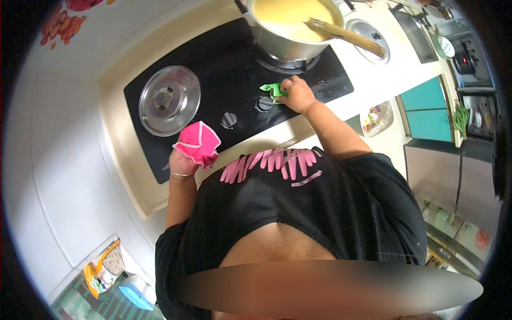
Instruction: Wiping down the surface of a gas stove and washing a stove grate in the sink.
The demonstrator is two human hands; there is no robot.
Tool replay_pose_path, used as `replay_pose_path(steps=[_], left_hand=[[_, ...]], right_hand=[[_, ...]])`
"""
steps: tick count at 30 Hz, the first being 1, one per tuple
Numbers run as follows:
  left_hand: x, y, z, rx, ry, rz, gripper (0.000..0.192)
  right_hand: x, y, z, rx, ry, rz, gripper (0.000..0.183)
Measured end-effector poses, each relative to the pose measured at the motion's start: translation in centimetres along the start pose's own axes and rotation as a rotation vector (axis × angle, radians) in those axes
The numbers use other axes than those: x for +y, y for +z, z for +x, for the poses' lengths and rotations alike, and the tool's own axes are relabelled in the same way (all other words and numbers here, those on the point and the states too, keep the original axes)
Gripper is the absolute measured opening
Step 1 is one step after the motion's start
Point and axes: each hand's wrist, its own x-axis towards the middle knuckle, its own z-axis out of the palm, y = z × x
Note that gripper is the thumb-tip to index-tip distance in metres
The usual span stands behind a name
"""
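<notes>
My right hand (298, 94) grips a green cloth (273, 91) on the black gas cooktop (216, 72), beside the right control knob (265, 104). A pink cloth (199, 144) with white edging is in my left hand (183, 163), over the cooktop's near left part; it covers most of the fingers. Between the hands is a second control knob (229, 120). A round metal lid (169, 101) lies on the left side of the cooktop, just beyond the pink cloth. Beyond my right hand, a large metal pot (286, 45) of yellow liquid stands on the right burner.
A thick wooden stick (348, 37) rests in the pot and juts out over its right rim. Another metal lid (368, 41) lies on the counter to the right, near a sink (414, 36). A lined waste bin (377, 119) stands below. The tiled wall (60, 132) bounds the left side.
</notes>
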Motion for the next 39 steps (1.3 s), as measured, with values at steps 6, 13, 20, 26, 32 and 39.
replay_pose_path(steps=[6,13,20,26,32,39], left_hand=[[0.0,-2.4,-0.1,0.055,-0.07,-0.082,0.049],[-2.4,-1.5,0.0,0.184,-0.102,0.218,0.053],[-6.7,0.3,0.3,0.276,-0.145,0.129,0.06],[-9.9,5.6,1.0,0.14,-0.217,0.121,0.063],[-14.4,7.4,-1.0,0.19,-0.133,0.155,0.063],[-17.7,12.7,0.6,0.358,-0.073,0.057,0.052]], right_hand=[[3.9,0.0,-3.3,0.275,0.131,0.06,0.029],[3.5,0.8,-4.8,0.307,-0.21,-0.192,0.037],[13.2,-2.0,-3.4,0.311,-0.2,-0.063,0.038],[24.4,-4.3,-1.9,0.531,-0.178,0.009,0.038],[25.1,-8.2,-1.4,0.621,-0.021,0.255,0.041],[13.7,-2.4,-4.6,0.313,-0.641,0.03,0.036]])
